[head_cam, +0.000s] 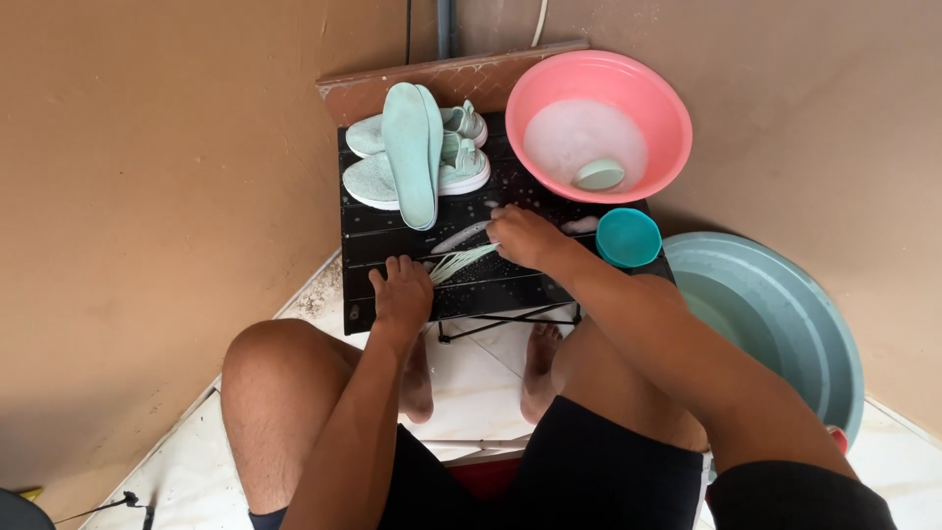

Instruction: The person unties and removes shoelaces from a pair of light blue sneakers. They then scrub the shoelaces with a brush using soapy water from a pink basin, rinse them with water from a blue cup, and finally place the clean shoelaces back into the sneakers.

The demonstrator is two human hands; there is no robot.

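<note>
Two plain tan walls (pixel 147 196) meet in a corner behind the low black slatted surface (pixel 392 240), a brown board (pixel 451 79) leaning there beneath a grey pipe (pixel 446 25), while pale speckled floor tiles (pixel 471 383) lie below in soft, even daylight.

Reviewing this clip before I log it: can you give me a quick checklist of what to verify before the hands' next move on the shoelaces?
1. Left hand pins the shoelaces flat on the black table: ok.
2. Right hand grips a brush: cannot tell, mostly hidden.
3. Pink basin holds soapy water: ok.
4. Shoes and insoles lie away from the laces: ok.
5. Teal cup near right wrist: not ok, close.
</note>
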